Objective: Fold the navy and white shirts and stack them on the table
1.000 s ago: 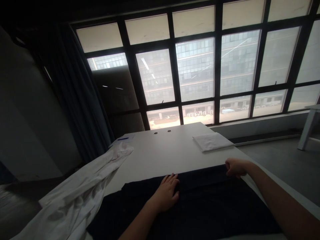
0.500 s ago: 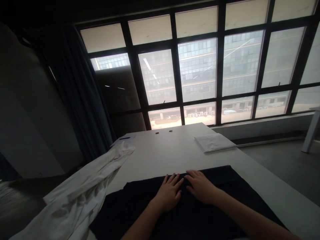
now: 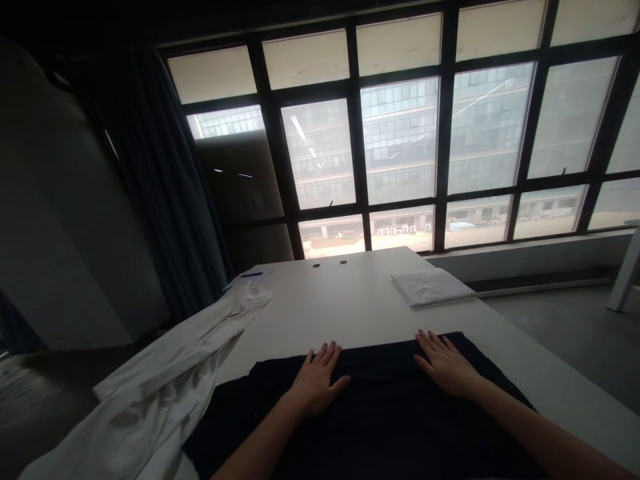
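Note:
A dark garment (image 3: pixel 380 413) lies spread flat on the white table (image 3: pixel 345 300) in front of me. My left hand (image 3: pixel 316 377) rests palm down on its far edge, left of centre, fingers stretched out. My right hand (image 3: pixel 445 365) lies flat on the same far edge toward the right, fingers spread. Neither hand holds anything; both press on the cloth, about a hand's width or more apart.
A crumpled white garment (image 3: pixel 170 380) hangs over the table's left edge. A folded white cloth (image 3: pixel 431 286) sits at the far right of the table. A paper with a blue pen (image 3: pixel 251 275) lies at the far left corner. Large windows stand behind; floor lies to the right.
My right hand let go of the garment's far right corner, came flat beside the left hand at the middle, then both hands slid apart along the far edge.

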